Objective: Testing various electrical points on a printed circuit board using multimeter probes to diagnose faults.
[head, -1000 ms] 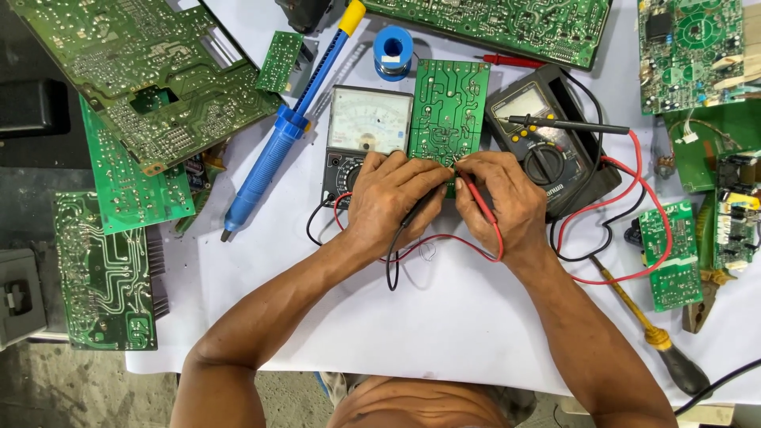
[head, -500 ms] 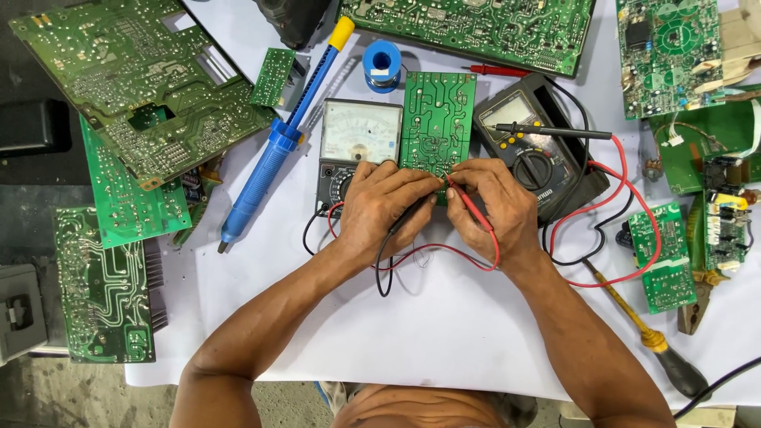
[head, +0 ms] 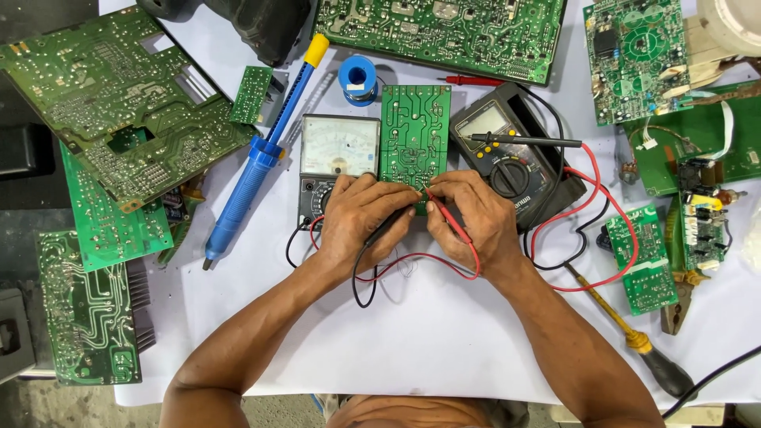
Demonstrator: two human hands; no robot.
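- Probing a small green circuit board (head: 414,131) lying solder side up on the white sheet (head: 444,333), between the analog meter (head: 337,154) and the digital meter (head: 511,154).
- My left hand (head: 361,222) pinches the black probe (head: 388,226); my right hand (head: 468,218) pinches the red probe (head: 444,210), tips at the board's near edge.
- Board looks light, stiff, fragile at joints; I'd grip by edges only.
- Count: 2 meters, 2 probes in hand, 1 blue desoldering pump (head: 254,158), 1 solder spool (head: 358,78), approx. 8 other boards around.
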